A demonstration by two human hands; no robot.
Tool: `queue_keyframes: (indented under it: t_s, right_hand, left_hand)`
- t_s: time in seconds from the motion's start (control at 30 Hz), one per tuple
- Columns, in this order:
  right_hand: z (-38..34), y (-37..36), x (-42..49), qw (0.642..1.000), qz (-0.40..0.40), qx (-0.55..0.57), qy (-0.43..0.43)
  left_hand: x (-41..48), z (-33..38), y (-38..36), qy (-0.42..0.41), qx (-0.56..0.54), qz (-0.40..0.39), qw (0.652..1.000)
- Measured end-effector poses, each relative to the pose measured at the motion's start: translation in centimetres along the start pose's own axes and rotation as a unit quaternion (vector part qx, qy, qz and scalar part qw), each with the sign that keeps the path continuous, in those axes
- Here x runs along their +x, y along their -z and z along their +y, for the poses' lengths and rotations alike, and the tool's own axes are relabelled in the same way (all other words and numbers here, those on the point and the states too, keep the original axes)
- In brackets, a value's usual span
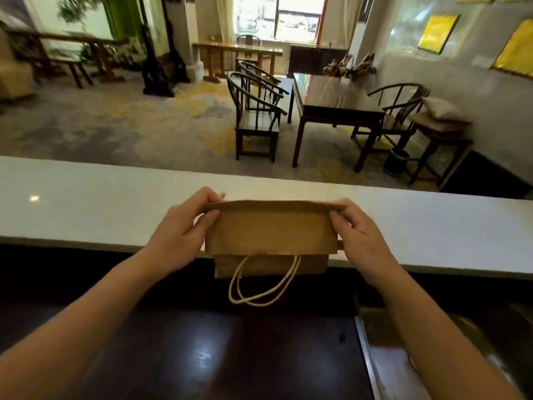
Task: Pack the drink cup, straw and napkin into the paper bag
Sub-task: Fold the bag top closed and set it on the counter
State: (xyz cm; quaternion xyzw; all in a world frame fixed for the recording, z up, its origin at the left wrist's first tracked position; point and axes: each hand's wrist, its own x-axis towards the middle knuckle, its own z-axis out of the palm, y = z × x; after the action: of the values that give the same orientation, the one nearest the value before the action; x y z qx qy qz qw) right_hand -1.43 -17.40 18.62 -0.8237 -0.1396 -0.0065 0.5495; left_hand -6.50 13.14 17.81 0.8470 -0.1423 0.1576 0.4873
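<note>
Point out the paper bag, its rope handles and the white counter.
paper bag [271, 229]: head view, middle of the flat brown front panel.
rope handles [261, 297]: head view, bottom of the hanging loops.
white counter [101, 209]: head view, bare top left of the hands.

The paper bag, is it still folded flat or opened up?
Folded flat. The paper bag lies flattened, held at its ends by the left hand and right hand; its handles dangle.

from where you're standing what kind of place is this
Probably a tea house or cafe, seen from behind the service counter. The person's left hand and right hand hold a flat paper bag on a white counter, facing round-backed wooden chairs at dark tables.
</note>
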Motion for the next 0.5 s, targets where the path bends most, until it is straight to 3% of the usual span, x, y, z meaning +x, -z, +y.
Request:
queue_keyframes:
  t_s: [0.27, 0.5]
  right_hand:
    - [1.8, -0.4, 8.6, 0.994, 0.018, -0.027, -0.103]
    - [4.4, 0.0, 10.7, 0.99, 0.015, -0.086, -0.109]
  left_hand:
    - [9.4, -3.0, -1.9, 0.091, 0.083, -0.015, 0.992]
    - [11.1, -5.9, -3.3, 0.096, 0.152, -0.038, 0.983]
